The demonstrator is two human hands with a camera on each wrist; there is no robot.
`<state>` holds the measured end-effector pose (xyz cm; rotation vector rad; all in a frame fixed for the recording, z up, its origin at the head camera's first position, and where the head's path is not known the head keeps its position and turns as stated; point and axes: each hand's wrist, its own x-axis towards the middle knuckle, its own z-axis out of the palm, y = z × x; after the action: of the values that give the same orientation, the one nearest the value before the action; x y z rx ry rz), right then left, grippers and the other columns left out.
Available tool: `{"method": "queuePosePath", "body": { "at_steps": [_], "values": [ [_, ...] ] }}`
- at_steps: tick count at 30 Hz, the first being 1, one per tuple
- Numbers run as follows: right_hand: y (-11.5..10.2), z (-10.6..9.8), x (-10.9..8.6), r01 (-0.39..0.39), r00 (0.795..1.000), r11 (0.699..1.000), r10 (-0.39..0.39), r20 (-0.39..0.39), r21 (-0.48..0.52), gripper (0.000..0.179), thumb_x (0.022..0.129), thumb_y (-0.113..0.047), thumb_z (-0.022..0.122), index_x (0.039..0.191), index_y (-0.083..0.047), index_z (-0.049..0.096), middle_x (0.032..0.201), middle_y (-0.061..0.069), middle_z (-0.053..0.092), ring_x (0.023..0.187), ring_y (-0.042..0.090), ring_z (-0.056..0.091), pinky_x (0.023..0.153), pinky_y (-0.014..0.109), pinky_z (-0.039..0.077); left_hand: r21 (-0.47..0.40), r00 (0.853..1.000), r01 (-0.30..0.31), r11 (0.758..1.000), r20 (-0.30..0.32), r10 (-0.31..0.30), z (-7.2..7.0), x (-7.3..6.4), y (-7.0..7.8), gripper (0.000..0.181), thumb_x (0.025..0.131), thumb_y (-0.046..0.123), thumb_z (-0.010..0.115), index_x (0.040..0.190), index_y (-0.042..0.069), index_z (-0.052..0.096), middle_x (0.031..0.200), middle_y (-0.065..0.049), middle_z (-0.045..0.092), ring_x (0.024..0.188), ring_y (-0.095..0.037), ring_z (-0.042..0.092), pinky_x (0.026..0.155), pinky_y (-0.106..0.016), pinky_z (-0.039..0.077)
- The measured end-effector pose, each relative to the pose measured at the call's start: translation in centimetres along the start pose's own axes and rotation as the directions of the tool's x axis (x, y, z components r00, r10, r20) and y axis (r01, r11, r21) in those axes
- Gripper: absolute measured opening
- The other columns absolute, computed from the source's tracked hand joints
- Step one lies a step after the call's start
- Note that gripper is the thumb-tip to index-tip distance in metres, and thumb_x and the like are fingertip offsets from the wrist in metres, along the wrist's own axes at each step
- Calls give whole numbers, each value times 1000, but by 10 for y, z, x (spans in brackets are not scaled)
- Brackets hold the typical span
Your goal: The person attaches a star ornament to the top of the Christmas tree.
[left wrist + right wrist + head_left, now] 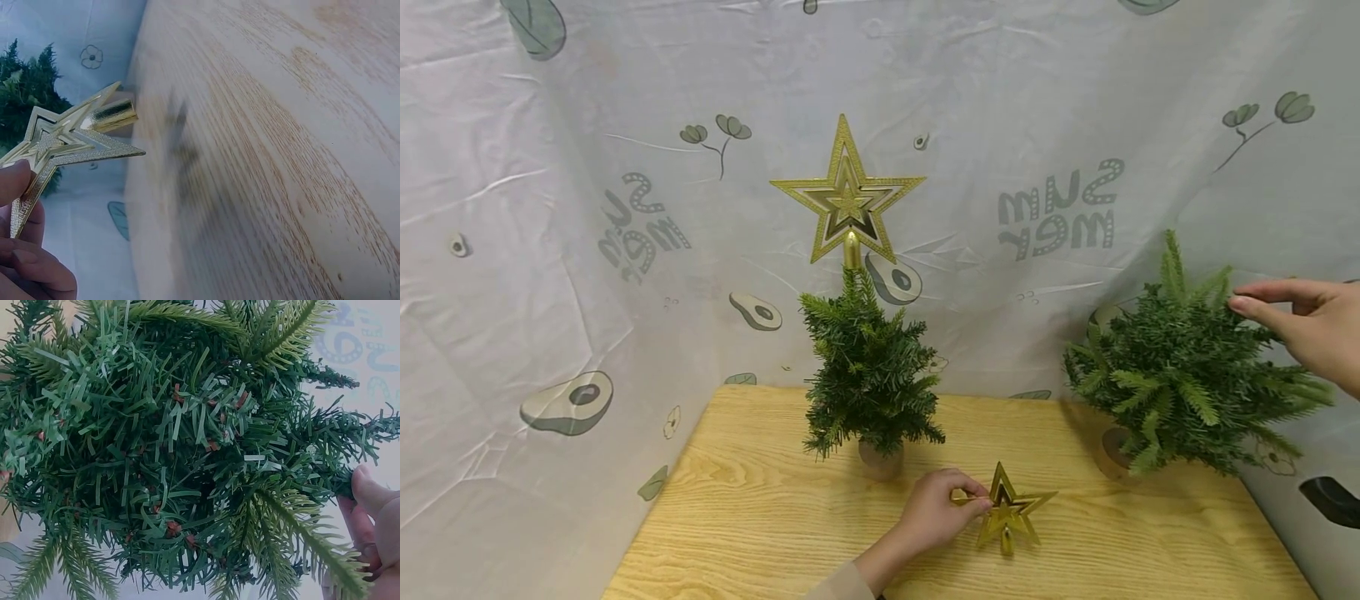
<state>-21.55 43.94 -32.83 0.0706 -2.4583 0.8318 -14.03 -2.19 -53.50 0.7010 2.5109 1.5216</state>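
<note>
My left hand (942, 504) pinches one point of a gold star tree topper (1006, 515) low over the front of the table. In the left wrist view the star (45, 142) shows its short hollow socket, with thumb and fingers at one tip. At the right, my right hand (1326, 325) pinches a branch tip of a bushy small artificial Christmas tree (1180, 375). This tree leans, its round brown base (1116, 454) showing at the lower left of the foliage. Green needles (175, 444) fill most of the right wrist view.
A second small artificial Christmas tree (872, 367) stands upright at the back middle, topped with a large gold star (847, 202). Printed cloth (962, 100) hangs behind the wooden table (737, 500). A black object (1332, 502) is at the right edge.
</note>
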Motion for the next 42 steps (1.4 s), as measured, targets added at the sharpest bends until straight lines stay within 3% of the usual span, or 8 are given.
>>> {"method": "queuePosePath", "body": {
  "at_steps": [9,15,19,24,28,30,35,42],
  "values": [
    [40,6,8,73,997,997,-73,9,-6,28,107,-25,63,131,-14,71,121,-32,48,53,17,23,61,30,23,16,998,-55,998,-20,56,-10,-9,9,8,94,28,80,97,20,80,94,23,66,88,6,58,75,-19,46],
    [13,5,3,112,994,994,-112,3,-18,24,107,-23,62,121,-42,69,116,-32,52,47,19,20,57,30,22,6,995,-96,995,-31,96,-19,-16,17,8,95,26,79,96,18,81,94,21,67,85,6,58,72,-18,47],
    [-8,1,-1,109,994,994,-108,12,-22,23,107,-17,62,123,-30,73,119,-9,60,46,20,21,50,34,19,-7,991,-128,992,-39,127,-26,-20,22,8,95,25,79,97,18,81,93,19,68,78,4,56,66,-17,46],
    [-3,6,-2,113,993,991,-115,-24,-64,22,106,-26,64,125,-33,73,117,-31,52,50,17,24,59,31,23,-23,986,-159,987,-57,158,-34,-25,26,10,94,26,79,97,17,81,94,18,70,76,2,56,63,-17,45],
    [-43,4,-9,56,998,995,-53,31,-81,34,107,-22,62,129,4,68,135,13,61,72,25,45,80,39,30,10,974,-209,978,-90,209,-39,-29,30,10,93,26,80,97,17,81,94,17,70,67,1,49,59,-16,43],
    [-68,2,-14,35,998,994,-30,49,-99,31,108,-21,60,125,4,68,117,24,64,74,26,44,79,38,30,11,968,-229,973,-101,229,-43,-32,34,10,93,26,80,97,17,80,94,16,70,63,2,44,57,-16,40],
    [-102,-1,-19,30,999,993,-26,35,-112,22,107,-22,63,114,-3,70,64,1,45,58,19,26,60,31,20,-31,961,-258,966,-108,253,-52,-38,48,11,93,25,81,95,15,80,93,14,70,61,4,38,56,-14,35],
    [-119,5,-19,109,993,992,-107,48,-62,21,100,-14,73,112,3,76,55,9,32,51,19,25,54,31,20,-68,953,-292,954,-108,284,-63,-44,63,10,95,26,79,96,16,79,94,13,70,61,-1,40,57,-13,35]
  ]
}}
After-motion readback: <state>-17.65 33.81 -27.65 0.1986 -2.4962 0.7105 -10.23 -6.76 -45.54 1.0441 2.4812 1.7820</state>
